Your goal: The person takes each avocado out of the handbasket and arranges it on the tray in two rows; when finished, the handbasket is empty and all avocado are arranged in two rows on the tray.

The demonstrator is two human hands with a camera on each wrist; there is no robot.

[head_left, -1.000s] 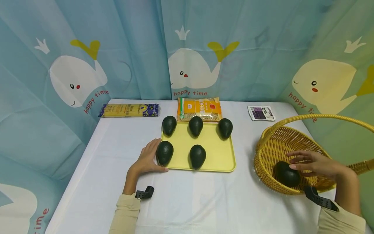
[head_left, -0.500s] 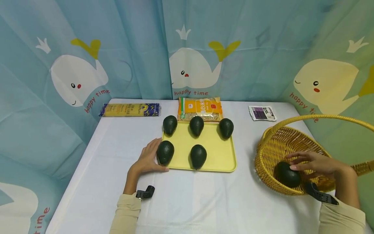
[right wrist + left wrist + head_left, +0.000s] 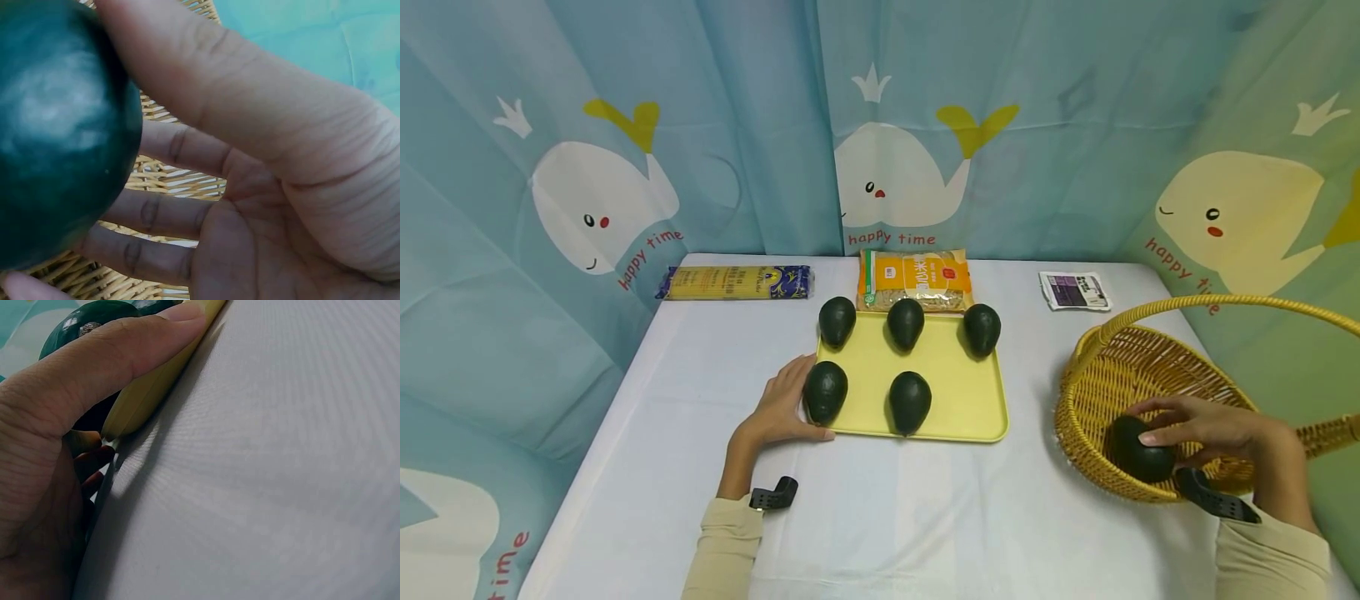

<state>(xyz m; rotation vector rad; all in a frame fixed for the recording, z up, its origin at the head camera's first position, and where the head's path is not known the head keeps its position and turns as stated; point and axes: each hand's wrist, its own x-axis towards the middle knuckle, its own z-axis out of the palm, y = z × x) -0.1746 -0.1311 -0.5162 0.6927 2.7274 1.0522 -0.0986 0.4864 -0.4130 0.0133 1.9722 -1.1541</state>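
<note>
In the head view, my right hand [image 3: 1206, 429] reaches into the yellow wicker basket [image 3: 1078, 417] and grips a dark green avocado [image 3: 1138, 458]. The right wrist view shows this avocado [image 3: 59, 137] between the thumb and the fingers, which curve behind it. My left hand [image 3: 781, 402] holds the front left corner of a yellow tray [image 3: 955, 404], its thumb along the front rim and its fingers down the left side. Several avocados lie on the tray; one avocado [image 3: 825, 392] is right beside that hand, and another avocado [image 3: 910, 402] sits near the front edge.
Behind the tray lies an orange grain bag [image 3: 915, 281]. A yellow and purple noodle packet [image 3: 733, 282] is at the back left, a small white and purple packet [image 3: 1075, 291] at the back right. The basket's tall handle [image 3: 1240, 298] arches over its opening. Blue curtains surround the table.
My right hand has lowered a little and its fingers have closed in on the avocado in the basket. The left hand stays at the tray corner.
</note>
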